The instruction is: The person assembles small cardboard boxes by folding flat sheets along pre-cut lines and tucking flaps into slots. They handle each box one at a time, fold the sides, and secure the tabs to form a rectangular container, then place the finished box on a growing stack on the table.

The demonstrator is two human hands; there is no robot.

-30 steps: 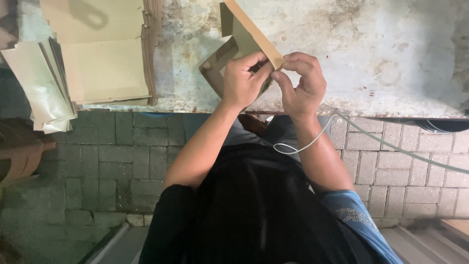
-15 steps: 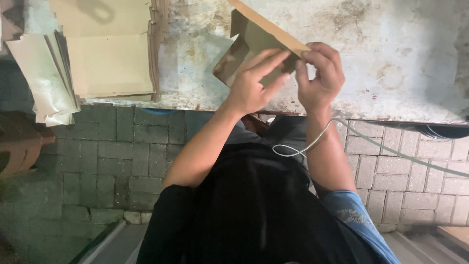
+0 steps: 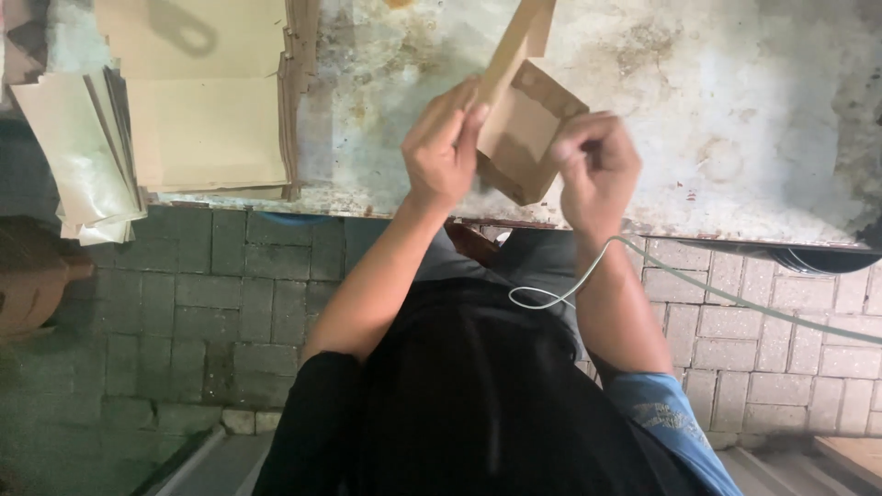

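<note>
a brown paper bag (image 3: 525, 129) is held up over the near edge of the table (image 3: 753, 110), its open, folded end turned toward the camera and one long flap rising to the top of the picture. the left hand (image 3: 444, 147) grips the bag's left side, fingers curled around the flap with the thumb pressed on the paper. the right hand (image 3: 597, 165) is closed in a loose fist at the bag's right edge; it is blurred, but the fingers seem pinched together where they meet the paper. a thin white cord (image 3: 588, 276) runs from under that hand, loops down in front of the person's dark shirt, and trails off to the right across the brick floor (image 3: 230, 294).

the table is pale, stained and rusty in patches. on its left part lies a stack of flat brown sheets (image 3: 207, 101), squared up near the edge, well apart from the bag. further left, a bundle of paler sheets (image 3: 78, 147) hangs over the table corner, fanned slightly. at the far left edge sits a brown rounded object (image 3: 28, 285), too dim to identify.
</note>
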